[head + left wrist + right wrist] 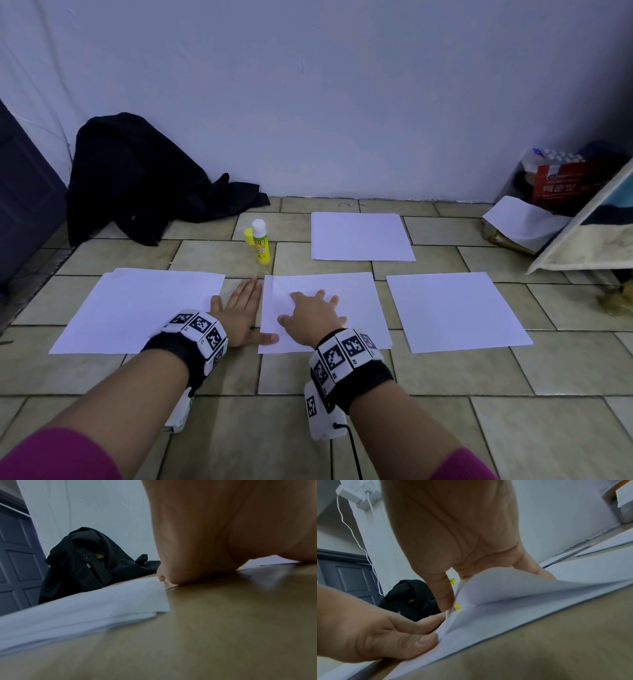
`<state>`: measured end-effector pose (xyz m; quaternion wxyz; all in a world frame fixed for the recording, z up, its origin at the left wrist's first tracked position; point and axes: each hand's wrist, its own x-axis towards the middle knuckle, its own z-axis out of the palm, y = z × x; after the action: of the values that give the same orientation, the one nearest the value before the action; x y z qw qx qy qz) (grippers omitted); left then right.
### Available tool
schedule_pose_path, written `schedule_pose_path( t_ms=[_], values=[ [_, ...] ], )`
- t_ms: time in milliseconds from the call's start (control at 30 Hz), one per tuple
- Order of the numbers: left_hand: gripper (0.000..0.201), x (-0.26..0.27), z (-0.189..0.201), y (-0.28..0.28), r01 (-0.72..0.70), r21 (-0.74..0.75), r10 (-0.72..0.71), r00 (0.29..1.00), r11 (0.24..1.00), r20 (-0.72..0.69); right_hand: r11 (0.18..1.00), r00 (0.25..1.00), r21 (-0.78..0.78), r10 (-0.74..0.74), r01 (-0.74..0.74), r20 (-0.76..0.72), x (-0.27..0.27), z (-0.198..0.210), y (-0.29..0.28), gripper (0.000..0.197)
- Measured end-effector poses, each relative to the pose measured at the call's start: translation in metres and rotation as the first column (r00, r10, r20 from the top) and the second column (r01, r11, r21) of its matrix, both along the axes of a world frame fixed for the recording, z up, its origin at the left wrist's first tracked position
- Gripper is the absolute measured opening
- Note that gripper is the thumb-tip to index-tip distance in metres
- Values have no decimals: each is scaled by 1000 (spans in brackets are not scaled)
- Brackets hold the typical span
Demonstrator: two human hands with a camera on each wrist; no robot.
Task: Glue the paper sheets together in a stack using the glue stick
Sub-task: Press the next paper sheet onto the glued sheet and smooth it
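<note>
The right hand (313, 317) presses spread fingers on the middle paper stack (363, 291) while the left hand (241, 308) lies flat on the floor tiles (219, 253) beside it, thumb at the stack's edge; neither grips anything. The uncapped glue stick (260, 241) stands just beyond the left fingertips. Only the right wrist view shows the top sheet (513, 585) buckled upward; pressing could crease or misalign it

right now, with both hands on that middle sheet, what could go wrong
The top sheet bulges under the right hand; pressing there could set a crease. The left hand only thumbs its edge, so it may skew on the sheets below. The glue stick stands uncapped, its cap beside it, and may dry.
</note>
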<state>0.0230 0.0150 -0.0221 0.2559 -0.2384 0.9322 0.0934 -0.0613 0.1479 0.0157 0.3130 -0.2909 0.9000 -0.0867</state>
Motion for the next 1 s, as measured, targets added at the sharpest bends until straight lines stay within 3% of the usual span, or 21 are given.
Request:
schedule_pose_path(
  t_ms=[133, 433, 600, 667, 800, 1000],
  values=[
    [133, 1, 2, -1, -6, 60, 6, 1000, 998, 9, 1000, 1000, 23, 14, -14, 2, -1, 0, 0, 57],
    [121, 2, 7, 4, -10, 36, 10, 1000, 999, 5, 999, 999, 35, 34, -34, -7, 2, -1, 1, 69],
    [165, 3, 18, 0, 40, 115, -45, 998, 993, 39, 999, 999, 25, 43, -43, -3, 1, -1, 2, 74],
    [160, 3, 18, -2, 55, 131, -63, 996, 990, 56, 999, 999, 31, 42, -42, -2, 0, -1, 3, 73],
    [176, 3, 16, -7, 85, 132, -94, 994, 988, 63, 998, 999, 40, 47, -46, -9, 0, -1, 2, 74],
    [173, 4, 24, -3, 77, 121, -91, 990, 990, 111, 998, 999, 37, 53, -53, -7, 1, 1, 3, 86]
  ],
)
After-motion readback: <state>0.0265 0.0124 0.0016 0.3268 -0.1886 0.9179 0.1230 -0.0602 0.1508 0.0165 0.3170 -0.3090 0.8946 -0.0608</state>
